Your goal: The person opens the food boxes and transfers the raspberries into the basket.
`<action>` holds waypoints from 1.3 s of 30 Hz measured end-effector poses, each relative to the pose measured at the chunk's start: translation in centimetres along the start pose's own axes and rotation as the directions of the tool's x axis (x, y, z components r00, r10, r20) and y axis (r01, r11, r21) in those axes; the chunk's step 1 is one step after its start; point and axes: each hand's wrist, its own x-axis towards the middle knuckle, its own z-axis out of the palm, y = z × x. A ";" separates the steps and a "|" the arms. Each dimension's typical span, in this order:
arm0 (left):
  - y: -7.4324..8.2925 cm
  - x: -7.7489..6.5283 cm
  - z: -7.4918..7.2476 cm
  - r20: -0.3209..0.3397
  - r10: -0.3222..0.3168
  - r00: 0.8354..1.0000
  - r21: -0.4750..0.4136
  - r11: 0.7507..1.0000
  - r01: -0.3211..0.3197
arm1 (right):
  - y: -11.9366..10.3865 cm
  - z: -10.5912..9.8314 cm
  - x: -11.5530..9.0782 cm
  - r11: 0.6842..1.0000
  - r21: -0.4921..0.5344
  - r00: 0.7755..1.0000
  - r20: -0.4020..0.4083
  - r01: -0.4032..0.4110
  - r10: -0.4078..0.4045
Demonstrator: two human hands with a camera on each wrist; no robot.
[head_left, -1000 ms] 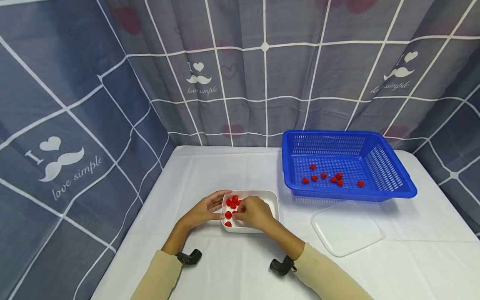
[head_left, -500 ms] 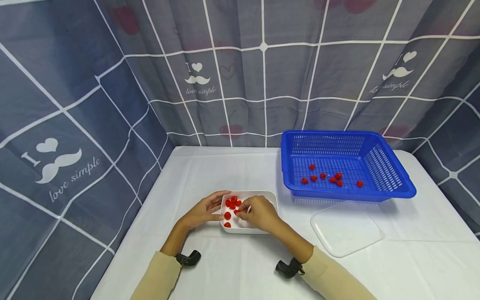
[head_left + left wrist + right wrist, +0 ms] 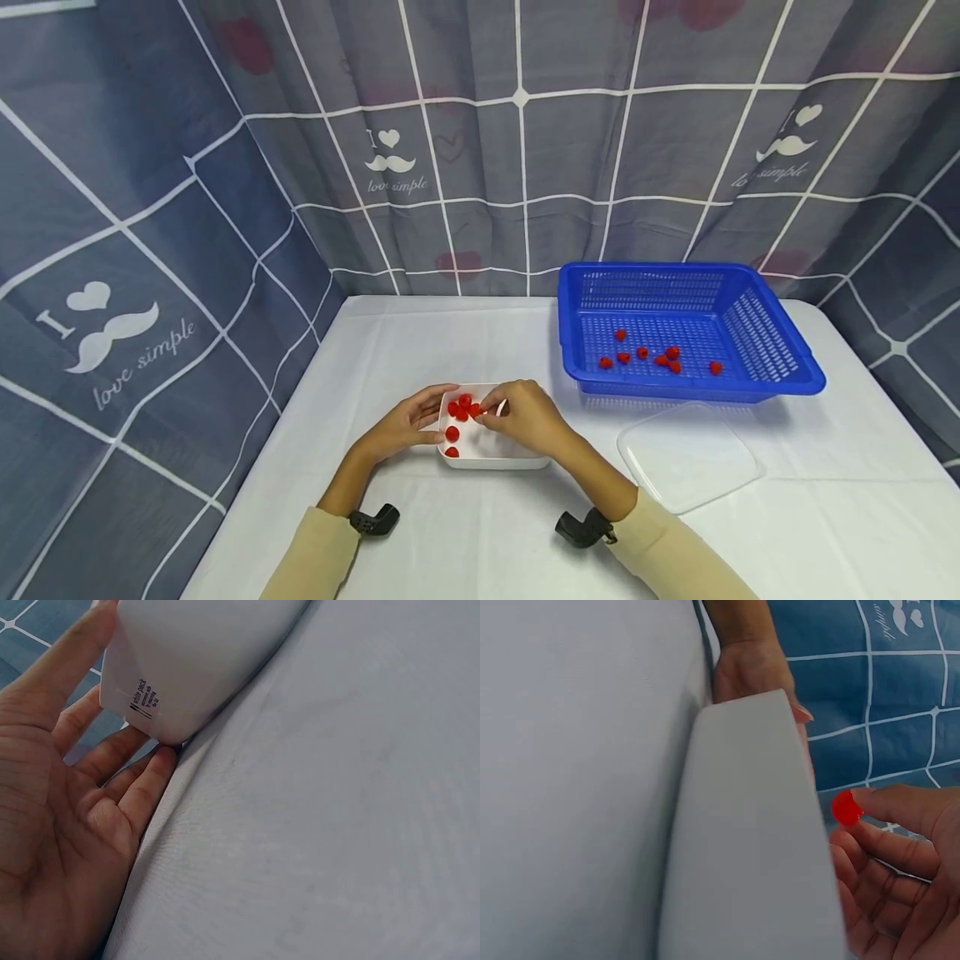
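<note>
A small white plastic container (image 3: 498,463) stands on the white cloth with several red raspberries (image 3: 452,433) inside, mostly grouped toward its far left corner. My left hand (image 3: 407,425) holds the container's left end, thumb near the front corner and fingers round the side; in the left wrist view, the printed wall (image 3: 187,667) sits between that thumb and the fingers. My right hand (image 3: 531,417) is over the container's inside and pinches one raspberry (image 3: 846,808) between thumb and index finger. In the right wrist view the raspberry shows above the container's rim.
At the back right is a blue slotted basket (image 3: 690,388) with several raspberries (image 3: 672,352) on its floor. A clear lid (image 3: 690,462) lies flat in front of it, right of the container. Grey checked curtains (image 3: 480,167) enclose the table's back and sides.
My right hand has shifted slightly up and away within the container, carrying the pinched raspberry toward the far left group. The left hand keeps its hold, and the head view has drifted slightly.
</note>
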 end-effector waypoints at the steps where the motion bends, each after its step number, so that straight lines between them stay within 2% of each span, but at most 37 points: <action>1: 0.0 0.0 0.0 0.000 -0.001 1.000 0.001 1.000 0.001 | 0.0 -0.2 0.0 1.000 0.008 1.000 0.001 0.000 0.000; 9: -0.5 -0.3 0.1 -0.027 -0.017 0.999 0.027 0.999 0.018 | -0.2 -1.9 0.0 0.998 0.058 0.999 -0.043 0.009 -0.007; 13: -0.4 -0.3 0.1 -0.047 -0.031 0.998 0.064 0.997 0.034 | -0.3 -2.6 0.0 0.998 0.065 0.999 -0.052 -0.003 0.007; 23: -0.2 -0.2 0.1 -0.063 -0.049 0.997 0.087 0.995 0.055 | -0.4 -4.6 -0.1 0.997 0.076 0.996 -0.084 0.014 -0.007; 31: -0.2 -0.2 0.0 -0.036 -0.023 0.999 0.062 0.998 0.025 | -0.3 -6.3 -0.4 0.997 0.075 0.993 -0.117 0.002 0.007; 39: -0.1 0.0 0.1 -0.037 -0.018 0.999 0.078 0.997 0.021 | -0.2 -8.4 -1.0 0.995 0.098 0.985 -0.165 -0.033 0.049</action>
